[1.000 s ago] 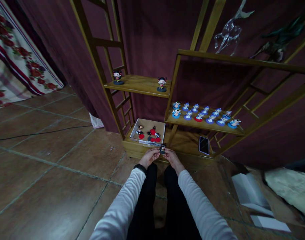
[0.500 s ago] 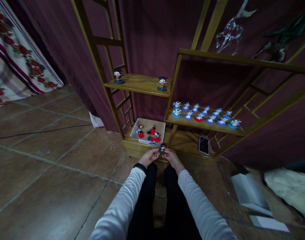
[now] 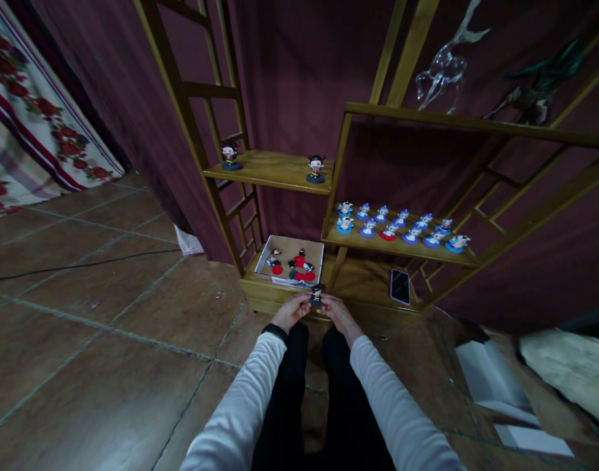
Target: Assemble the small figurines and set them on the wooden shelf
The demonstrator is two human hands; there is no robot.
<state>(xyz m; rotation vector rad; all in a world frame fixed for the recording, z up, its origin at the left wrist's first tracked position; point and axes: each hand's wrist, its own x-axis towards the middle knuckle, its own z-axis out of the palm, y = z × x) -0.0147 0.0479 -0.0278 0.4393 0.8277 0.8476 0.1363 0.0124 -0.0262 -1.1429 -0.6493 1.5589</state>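
A small black-haired figurine (image 3: 317,296) on a dark base is held upright between my two hands, in front of the low shelf. My left hand (image 3: 293,310) grips its base from the left, and my right hand (image 3: 336,310) grips it from the right. Just beyond them sits a shallow cardboard box (image 3: 266,269) with several figurines with red parts lying in it. On the shelf above the box, one black-haired figurine (image 3: 230,157) stands at the left end and a similar figurine (image 3: 315,169) at the right end.
Several blue, purple and red-based figurines (image 3: 388,231) stand in two rows on the right shelf. A phone (image 3: 400,286) lies on the low board. A glass deer (image 3: 444,72) and a dark statue (image 3: 539,85) stand higher up. White packaging (image 3: 495,379) lies on the floor at right.
The view has tilted slightly, so the shelves sit a little lower and further left. Both hands still hold the figurine in nearly the same place.
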